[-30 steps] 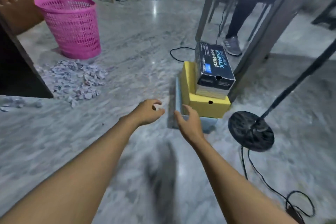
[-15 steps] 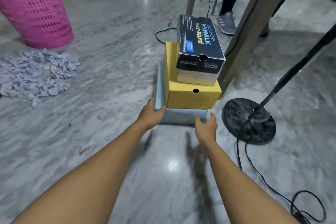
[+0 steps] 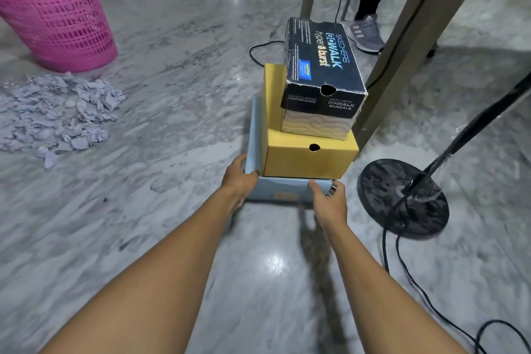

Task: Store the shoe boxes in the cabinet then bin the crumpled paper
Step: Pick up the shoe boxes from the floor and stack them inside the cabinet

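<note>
Three shoe boxes stand stacked on the marble floor: a black box (image 3: 321, 66) on top, a yellow box (image 3: 304, 158) in the middle, a pale blue box (image 3: 283, 190) at the bottom. My left hand (image 3: 240, 181) grips the blue box's near left corner, thumb over its top edge. My right hand (image 3: 327, 201) holds its near right corner. A heap of crumpled paper (image 3: 57, 112) lies on the floor to the left, in front of a pink mesh bin (image 3: 54, 11). The cabinet is out of view.
A table leg (image 3: 402, 46) stands just right of the stack. A black lamp stand base (image 3: 402, 198) with a trailing cable (image 3: 425, 299) sits at the right. A person's leg and grey shoe (image 3: 366, 33) are behind the table.
My view moved closer and lower. Both hands reached forward from the air and closed on the near corners of the bottom blue box.
</note>
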Available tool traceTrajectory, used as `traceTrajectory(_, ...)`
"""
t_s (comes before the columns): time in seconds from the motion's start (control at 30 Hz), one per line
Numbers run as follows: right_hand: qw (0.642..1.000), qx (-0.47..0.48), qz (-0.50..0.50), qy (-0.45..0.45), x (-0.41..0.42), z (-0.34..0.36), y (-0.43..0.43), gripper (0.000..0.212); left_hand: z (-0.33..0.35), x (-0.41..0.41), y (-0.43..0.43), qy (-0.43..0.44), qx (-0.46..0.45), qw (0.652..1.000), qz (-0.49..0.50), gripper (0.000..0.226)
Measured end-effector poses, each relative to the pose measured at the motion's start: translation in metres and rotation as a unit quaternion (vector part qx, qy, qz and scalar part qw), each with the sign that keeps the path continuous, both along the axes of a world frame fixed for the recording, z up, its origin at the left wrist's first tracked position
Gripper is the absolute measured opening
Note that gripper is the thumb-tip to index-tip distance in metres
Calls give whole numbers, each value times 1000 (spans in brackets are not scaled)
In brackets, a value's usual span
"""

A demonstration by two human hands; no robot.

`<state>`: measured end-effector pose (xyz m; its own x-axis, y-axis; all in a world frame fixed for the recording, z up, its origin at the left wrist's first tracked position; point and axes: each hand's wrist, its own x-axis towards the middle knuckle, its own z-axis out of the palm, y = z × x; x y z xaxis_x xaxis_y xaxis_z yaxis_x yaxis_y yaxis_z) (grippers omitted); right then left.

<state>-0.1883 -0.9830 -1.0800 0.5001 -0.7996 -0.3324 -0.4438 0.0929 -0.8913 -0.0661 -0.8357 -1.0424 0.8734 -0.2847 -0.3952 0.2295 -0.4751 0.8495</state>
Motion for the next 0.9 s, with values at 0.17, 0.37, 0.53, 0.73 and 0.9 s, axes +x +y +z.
traceTrajectory(0.17,1000,-4,16,-5,-8,0,18,46,4,-10,23,11,-2,1000,-1,66)
traceTrajectory(0.37,997,-14,80,-1,-23,-5,70,47,8,-32,90,13,-5,1000,-2,66)
traceTrajectory(0.53,988,-8,154,-3,-27,1,118,42,3,-50,152,15,8,998,56,67)
traceTrajectory(0.73,970,-30,241,-8,-14,3,181,44,-4,-62,231,32,57,988,142,71)
traceTrajectory(0.9,950,-35,310,-7,3,2,227,46,-5,-75,290,43,50,975,211,73)
